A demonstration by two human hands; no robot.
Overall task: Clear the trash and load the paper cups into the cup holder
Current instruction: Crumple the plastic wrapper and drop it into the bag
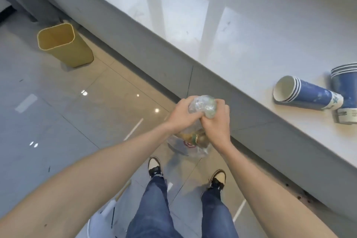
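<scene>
Tiled floor (58, 102): yellow bin (65, 46) well apart from hands (202, 116) gripping plastic (201, 105).

A pale grey table (241, 31) is seen to run diagonally, up and to the right of the fingers (218, 105). On it, well to the right of the fingers, a nested stack of blue paper cups (307, 93) is laid on its side, mouth turned toward them. A second blue stack (344, 85) is set just beyond it, apparently on its side too, though it is cut by the frame edge. On the glossy tiled floor (58, 102), far to the upper left of the fingers, a yellow bin (65, 46) is stood by the table's base.
</scene>
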